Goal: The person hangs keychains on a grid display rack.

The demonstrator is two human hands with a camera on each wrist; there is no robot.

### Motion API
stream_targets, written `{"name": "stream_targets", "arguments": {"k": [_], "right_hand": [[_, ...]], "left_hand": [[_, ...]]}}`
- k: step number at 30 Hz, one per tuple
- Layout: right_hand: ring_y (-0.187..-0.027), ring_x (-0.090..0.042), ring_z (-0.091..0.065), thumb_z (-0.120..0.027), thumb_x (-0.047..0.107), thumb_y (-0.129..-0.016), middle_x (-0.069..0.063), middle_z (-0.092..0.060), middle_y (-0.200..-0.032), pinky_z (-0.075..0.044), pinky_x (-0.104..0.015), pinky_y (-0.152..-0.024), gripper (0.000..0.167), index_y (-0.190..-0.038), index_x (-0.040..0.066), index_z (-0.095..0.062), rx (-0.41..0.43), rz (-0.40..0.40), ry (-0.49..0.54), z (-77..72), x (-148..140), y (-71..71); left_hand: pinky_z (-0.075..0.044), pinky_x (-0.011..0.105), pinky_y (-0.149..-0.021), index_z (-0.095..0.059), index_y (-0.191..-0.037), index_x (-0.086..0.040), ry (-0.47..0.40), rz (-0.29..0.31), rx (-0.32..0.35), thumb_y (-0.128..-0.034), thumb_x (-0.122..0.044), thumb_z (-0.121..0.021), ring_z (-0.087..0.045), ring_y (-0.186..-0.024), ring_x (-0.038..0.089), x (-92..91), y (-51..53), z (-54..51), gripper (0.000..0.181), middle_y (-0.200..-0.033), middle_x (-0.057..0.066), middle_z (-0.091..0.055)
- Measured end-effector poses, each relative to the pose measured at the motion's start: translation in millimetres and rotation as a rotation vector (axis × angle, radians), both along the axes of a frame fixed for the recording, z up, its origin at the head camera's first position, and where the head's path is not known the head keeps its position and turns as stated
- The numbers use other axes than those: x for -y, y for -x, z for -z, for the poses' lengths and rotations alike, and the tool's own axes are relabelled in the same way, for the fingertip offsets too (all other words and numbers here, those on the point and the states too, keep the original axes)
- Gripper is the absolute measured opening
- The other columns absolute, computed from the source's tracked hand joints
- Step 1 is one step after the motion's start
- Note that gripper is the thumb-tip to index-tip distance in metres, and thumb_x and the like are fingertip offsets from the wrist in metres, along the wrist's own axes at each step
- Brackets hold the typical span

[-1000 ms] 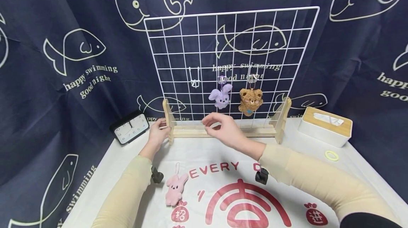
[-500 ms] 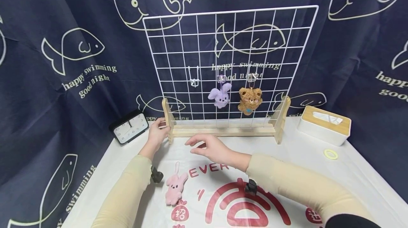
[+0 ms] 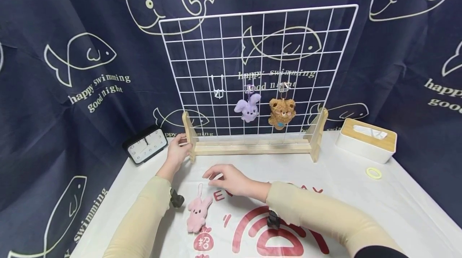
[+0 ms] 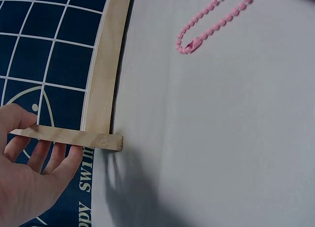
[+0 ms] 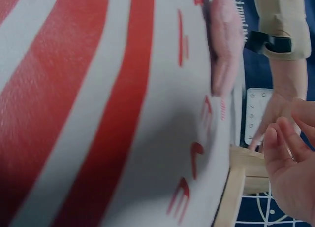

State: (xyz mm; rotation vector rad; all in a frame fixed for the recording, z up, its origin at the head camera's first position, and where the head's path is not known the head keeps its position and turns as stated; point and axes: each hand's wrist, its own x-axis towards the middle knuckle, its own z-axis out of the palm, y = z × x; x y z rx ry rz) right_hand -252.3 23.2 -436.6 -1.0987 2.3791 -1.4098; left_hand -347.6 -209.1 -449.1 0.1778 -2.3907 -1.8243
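A pink plush rabbit keychain (image 3: 197, 212) lies on the table, its beaded chain loop (image 4: 216, 27) stretched out towards the rack. Just beyond the loop, my right hand (image 3: 231, 179) hovers with fingers loosely bent, holding nothing. My left hand (image 4: 29, 168) grips the left wooden leg (image 4: 74, 136) of the white wire grid rack (image 3: 252, 55), thumb on one side and fingers on the other. On the grid hang a purple plush rabbit (image 3: 248, 109) and a brown plush bear (image 3: 282, 113). To their left, a white hook (image 3: 218, 91) carries nothing.
Beside the left hand a black-framed clock (image 3: 146, 143) leans near the backdrop. A tissue box with a wooden lid (image 3: 366, 139) stands at the right, with a pale yellow ring (image 3: 373, 173) in front of it. Dark blue cloth (image 3: 86, 5) hangs behind.
My right hand has moved down and left, away from the front of the grid and towards the pink plush rabbit's loop. The left hand keeps its grip on the rack leg.
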Motion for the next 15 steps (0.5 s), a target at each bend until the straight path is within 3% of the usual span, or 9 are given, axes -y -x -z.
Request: {"name": "stream_targets", "arguments": {"k": [10, 15], "right_hand": [[-0.089, -0.011, -0.066, -0.073, 0.005, -0.093, -0.007, -0.073, -0.101, -0.057, -0.028, -0.085, 0.025, -0.118, 0.001, -0.072, -0.014, 0.01, -0.086, 20.5, 21, 1.3], [-0.081, -0.005, -0.062, -0.076, 0.006, -0.089, -0.005, -0.07, -0.095, -0.054, -0.02, -0.077, 0.026, -0.115, 0.001, -0.072, 0.032, 0.046, -0.12, 24.9, 30, 5.5]], "left_hand": [[-0.058, 0.031, -0.08, -0.054, -0.139, 0.001, -0.008, -0.016, -0.01, -0.0897, 0.005, -0.061, -0.06, -0.121, 0.042, 1.0, -2.3, -0.1, 0.05, -0.133, 0.028, -0.057], [-0.058, 0.026, -0.076, -0.054, -0.138, 0.001, 0.001, -0.008, -0.027, -0.0902, 0.005, -0.061, -0.06, -0.12, 0.042, -0.4, -0.1, -0.5, 0.049, -0.131, 0.028, -0.058]]}}
